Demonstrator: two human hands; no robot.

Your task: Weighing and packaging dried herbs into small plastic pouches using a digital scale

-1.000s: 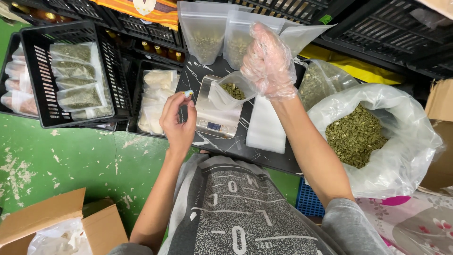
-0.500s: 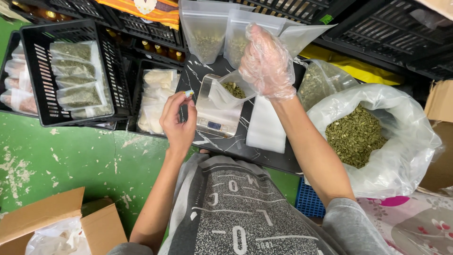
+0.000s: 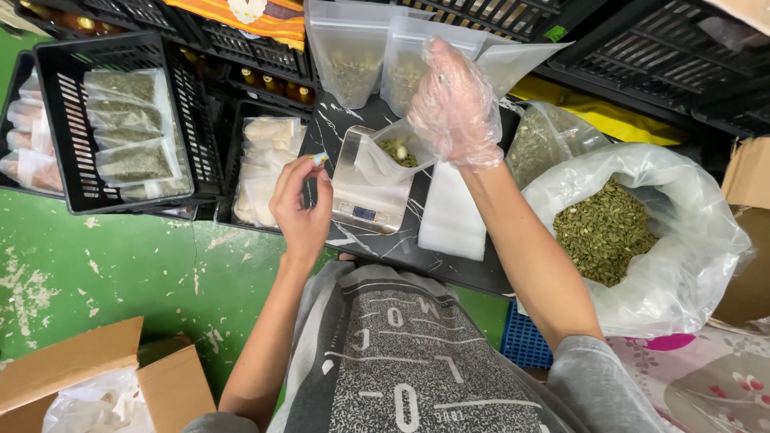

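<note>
My right hand point(image 3: 457, 104), in a clear plastic glove, hovers with bent fingers over an open clear pouch point(image 3: 377, 160). The pouch stands on a small silver scale point(image 3: 365, 200) and holds a few green seeds. The palm faces away, so anything in it is hidden. My bare left hand point(image 3: 301, 200) is just left of the scale, its fingertips pinched on a small pale item point(image 3: 319, 158). The scale sits on a black marbled board point(image 3: 401, 248), beside a stack of flat white pouches point(image 3: 453, 216).
A large clear sack of green seeds point(image 3: 618, 232) lies open at the right. A black crate point(image 3: 72, 128) at the left holds several filled pouches, and another crate point(image 3: 265, 168) holds pale packets. Filled pouches point(image 3: 353, 56) stand behind the scale. A cardboard box point(image 3: 80, 385) is at the bottom left.
Very little has moved. My right hand stays over the pouch, and my left hand has shifted slightly beside the scale.
</note>
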